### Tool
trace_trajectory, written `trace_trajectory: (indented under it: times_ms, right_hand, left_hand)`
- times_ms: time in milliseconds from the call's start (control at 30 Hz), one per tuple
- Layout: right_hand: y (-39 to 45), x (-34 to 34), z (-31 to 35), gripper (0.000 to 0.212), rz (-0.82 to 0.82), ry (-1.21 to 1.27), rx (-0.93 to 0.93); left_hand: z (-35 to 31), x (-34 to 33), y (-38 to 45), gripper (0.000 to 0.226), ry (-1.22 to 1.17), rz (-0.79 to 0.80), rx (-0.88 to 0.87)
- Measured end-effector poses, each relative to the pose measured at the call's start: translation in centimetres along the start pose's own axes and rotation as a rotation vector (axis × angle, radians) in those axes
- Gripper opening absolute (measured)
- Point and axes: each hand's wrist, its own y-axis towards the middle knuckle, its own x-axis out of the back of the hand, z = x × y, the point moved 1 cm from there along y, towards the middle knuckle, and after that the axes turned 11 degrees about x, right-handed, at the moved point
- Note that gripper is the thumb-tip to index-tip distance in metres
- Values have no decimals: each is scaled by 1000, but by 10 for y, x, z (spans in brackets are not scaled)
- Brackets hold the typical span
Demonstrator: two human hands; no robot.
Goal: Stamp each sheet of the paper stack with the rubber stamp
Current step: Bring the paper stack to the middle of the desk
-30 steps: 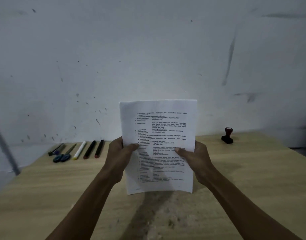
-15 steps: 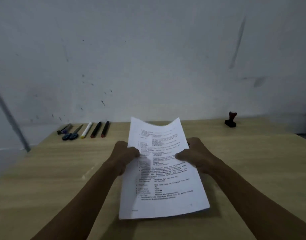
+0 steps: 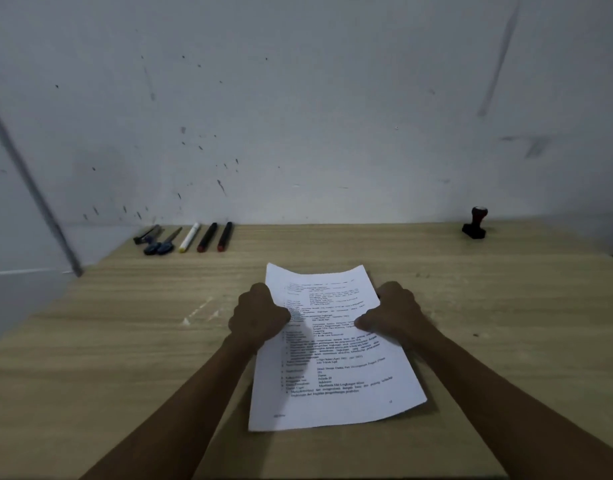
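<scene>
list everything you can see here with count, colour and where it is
paper stack: 1, white with black print, on the table at centre near, held at both side edges
rubber stamp: 1, black base with dark reddish knob, upright, far right of the table by the wall
markers: 2, black with red ends, far left of the table, side by side
white pen: 1, white with yellow tip, left of the markers
scissors: 1, blue handles, left of the white pen
dark item: 1, dark, leftmost in the row; too blurred to name
table: 1, light wood grain
wall: 1, white, scuffed and speckled
left hand: grips the stack's left edge
right hand: grips the stack's right edge
</scene>
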Motion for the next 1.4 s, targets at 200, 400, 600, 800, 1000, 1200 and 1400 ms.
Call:
trace_trajectory:
  times_ms: [200, 400, 600, 800, 1000, 1200, 1400]
  right_hand:
    - [-5, -2, -4, 56, 1, -170, -19]
    - [-6, -6, -7, 50, -45, -246, -15]
    - [-6, -7, -8, 47, -58, -263, -2]
    - [-11, -3, -7, 43, -43, -294, 4]
    - [-14, -1, -7, 40, -23, -295, 6]
    - [-13, 1, -6, 37, -19, -271, 12]
    - [-12, 4, -4, 36, -3, -248, 16]
  left_hand:
    - [3, -3, 1, 38, 36, -26, -26]
    - [6, -3, 3, 35, 35, -9, -63]
    - [7, -4, 6, 39, 104, -12, -81]
    - [7, -4, 6, 52, 239, -41, -38]
    - [7, -4, 7, 47, 194, -43, -65]
    - [8, -4, 12, 45, 153, -36, -75]
    - [8, -4, 16, 42, 173, -31, -83]
